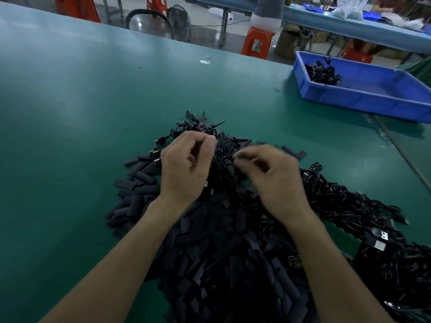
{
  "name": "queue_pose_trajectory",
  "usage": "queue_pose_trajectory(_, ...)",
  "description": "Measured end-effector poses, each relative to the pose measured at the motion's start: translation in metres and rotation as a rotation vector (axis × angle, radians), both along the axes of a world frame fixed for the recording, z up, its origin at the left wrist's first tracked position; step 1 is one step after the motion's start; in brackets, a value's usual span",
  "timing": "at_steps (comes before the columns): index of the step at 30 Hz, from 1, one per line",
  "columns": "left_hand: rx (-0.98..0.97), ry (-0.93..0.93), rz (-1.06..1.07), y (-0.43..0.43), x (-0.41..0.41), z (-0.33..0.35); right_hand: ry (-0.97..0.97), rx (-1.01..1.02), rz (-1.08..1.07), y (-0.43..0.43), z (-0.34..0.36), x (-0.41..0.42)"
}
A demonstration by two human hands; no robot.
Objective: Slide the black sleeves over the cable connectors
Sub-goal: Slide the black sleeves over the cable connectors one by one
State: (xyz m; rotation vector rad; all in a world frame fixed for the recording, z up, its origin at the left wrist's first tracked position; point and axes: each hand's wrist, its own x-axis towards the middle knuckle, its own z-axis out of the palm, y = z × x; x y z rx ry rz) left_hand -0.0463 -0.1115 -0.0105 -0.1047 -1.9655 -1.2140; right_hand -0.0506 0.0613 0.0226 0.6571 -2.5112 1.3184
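The left hand (184, 166) is curled, thumb and forefinger pinched onto the tangle of black cables (224, 157) that lies between the two hands. The right hand (275, 176) is also curled, but it is blurred, and I cannot tell whether it has anything between its fingertips. This looks like the pick-up step: one lead is being singled out, with no sleeve yet seen going on. The loose black sleeves (221, 252) are heaped under both wrists and spread out beyond the left hand, where a few bare metal connectors (156, 153) poke out just past its knuckles. The next move probably calls for one sleeve in the right hand, its open end lined up with a connector. Well beyond the right hand on the bench (81, 113), a blue bin (363, 101) holds a small black bundle (324, 74) in its far corner.
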Motion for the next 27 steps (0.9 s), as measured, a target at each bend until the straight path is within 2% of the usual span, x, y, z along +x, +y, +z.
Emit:
queue_pose_trajectory(4,-0.045,-0.083,-0.267,0.017,0.004,0.014,-0.008,-0.558,0.044,-0.001,0.033,-0.003)
queue_pose_trajectory(9,-0.014,-0.065,-0.379,0.030,0.002,0.031,-0.109,-0.777,0.194,0.001,0.053,0.003)
queue_pose_trajectory(14,0.044,-0.160,-0.410,0.015,0.002,0.027,-0.135,-0.695,0.083,0.009,0.044,0.003)
queue_pose_trajectory(17,0.025,-0.195,-0.369,0.000,0.003,0.022,-0.250,-0.609,0.107,0.013,0.034,0.004)
queue_pose_trajectory(20,-0.140,-0.235,-0.335,-0.013,0.006,0.019,-0.344,-0.560,0.159,0.013,0.023,0.006)
queue_pose_trajectory(23,-0.322,-0.303,-0.361,-0.021,0.008,0.019,-0.320,-0.451,0.099,0.012,0.015,0.002)
queue_pose_trajectory(27,-0.349,-0.510,-0.519,-0.022,0.010,0.018,-0.314,-0.274,0.075,0.005,0.006,0.001)
